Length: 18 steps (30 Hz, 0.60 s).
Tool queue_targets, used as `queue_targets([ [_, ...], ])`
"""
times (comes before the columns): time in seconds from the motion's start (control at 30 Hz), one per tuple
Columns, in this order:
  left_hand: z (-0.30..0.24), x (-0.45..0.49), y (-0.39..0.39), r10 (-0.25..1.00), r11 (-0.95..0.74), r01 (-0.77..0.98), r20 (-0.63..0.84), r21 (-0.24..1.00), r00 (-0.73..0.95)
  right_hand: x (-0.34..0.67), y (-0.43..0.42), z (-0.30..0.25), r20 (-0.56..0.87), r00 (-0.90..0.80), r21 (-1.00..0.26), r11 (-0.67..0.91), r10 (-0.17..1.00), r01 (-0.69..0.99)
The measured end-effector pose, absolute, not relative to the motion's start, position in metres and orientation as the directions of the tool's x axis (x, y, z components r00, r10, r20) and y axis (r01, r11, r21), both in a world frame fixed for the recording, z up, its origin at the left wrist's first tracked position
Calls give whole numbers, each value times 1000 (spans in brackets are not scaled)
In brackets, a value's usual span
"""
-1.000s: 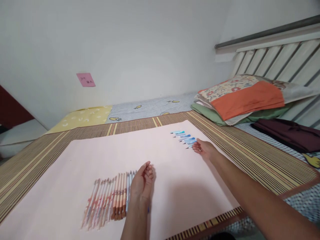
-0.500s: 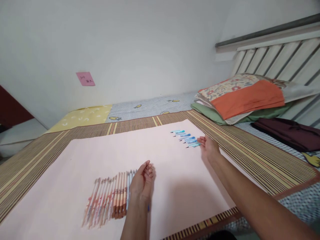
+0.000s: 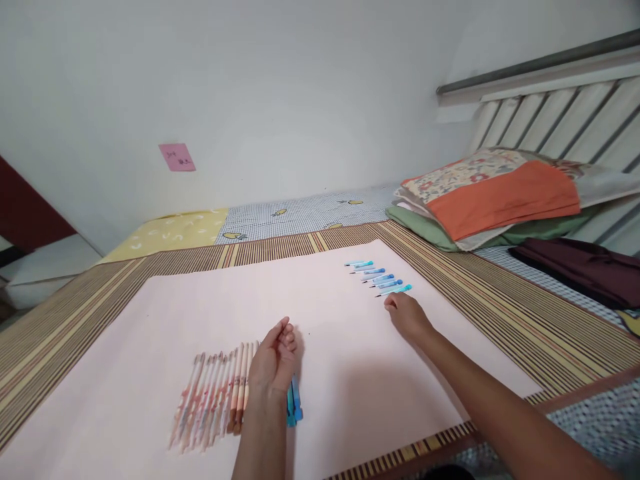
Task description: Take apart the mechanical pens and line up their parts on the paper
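The blue pens (image 3: 383, 277) lay near the far right corner of the pale pink sheet (image 3: 340, 313), side by side in a slanting, stepped row, their dark tips to the left and their coloured ends to the right. Just below the nearest of them was the right hand (image 3: 407, 317), back upward, its fingers curled in toward the thumb at the left. Whether it pinched anything I could not tell, as the fingertips were tucked under. The right forearm slanted in from the lower right, over the sheet's edge.

The left hand (image 3: 274, 357) stood on its outer edge with the inner wrist in view, fingers loosely folded and the thumb brought against the forefinger (nothing showed between those two). Its forearm rose from the bottom edge, leaning slightly right. Blue pen ends (image 3: 295, 403) peeped out to the right of that wrist, the rest hidden behind it. On its other side came the brown-ended pens (image 3: 239, 393), then the red-patterned pens (image 3: 200, 403), all roughly parallel.

Beneath the sheet was a striped mat (image 3: 450, 287). Beyond, a pillow with an orange band (image 3: 515, 200) topped a folded stack at the right, with a dark maroon cloth item (image 3: 580, 270) nearer.
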<state>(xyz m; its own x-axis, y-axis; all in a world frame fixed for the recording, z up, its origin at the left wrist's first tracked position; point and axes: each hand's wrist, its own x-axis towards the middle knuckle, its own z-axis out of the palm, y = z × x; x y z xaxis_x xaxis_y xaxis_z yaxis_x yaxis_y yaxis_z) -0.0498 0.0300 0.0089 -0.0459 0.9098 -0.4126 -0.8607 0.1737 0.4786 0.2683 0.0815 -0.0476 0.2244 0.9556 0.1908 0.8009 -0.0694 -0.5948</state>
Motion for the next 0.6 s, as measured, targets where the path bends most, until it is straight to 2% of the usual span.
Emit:
queue_targets([
  [0.2, 22, -63, 29, 912, 147, -871, -405, 468, -64, 274, 94, -54, 303, 94, -429, 47, 948, 902],
  [0.37, 31, -82, 27, 906, 74, -884, -402, 461, -133, 278, 102, -58, 368, 22, -363, 121, 930, 924],
  [0.5, 38, -96, 24, 910, 25, -898, -382, 439, -161, 271, 95, -53, 419, 40, -372, 131, 907, 919],
  [0.6, 44, -105, 21, 909, -2, -900, -375, 436, -184, 245, 77, -39, 446, 54, -502, 201, 893, 841],
])
